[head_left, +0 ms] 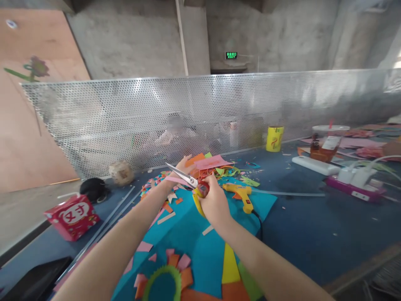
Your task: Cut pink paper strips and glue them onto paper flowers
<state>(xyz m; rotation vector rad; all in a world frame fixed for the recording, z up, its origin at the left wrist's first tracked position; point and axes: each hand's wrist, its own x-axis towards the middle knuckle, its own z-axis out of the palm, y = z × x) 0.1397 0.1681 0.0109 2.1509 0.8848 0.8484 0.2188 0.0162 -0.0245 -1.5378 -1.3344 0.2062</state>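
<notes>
My right hand (213, 202) is closed around the yellow and red handles of a pair of scissors (188, 180), whose blades are parted and point up and left. My left hand (181, 165) pinches a thin pink strip of felt (175, 180) that runs between the blades. Both hands hover over a teal felt sheet (194, 238) on the blue table. Just beyond them lies a pile of coloured felt scraps (216, 167). A yellow glue gun (242, 195) rests on the teal sheet just right of my right hand.
A red tissue box (72, 216), a black object (93, 189) and a ball of twine (121, 172) sit at left. A yellow can (275, 139), a drink cup (327, 143) and power strips (357, 184) stand at right. A perforated metal screen (219, 108) walls the table's far edge, a person behind it.
</notes>
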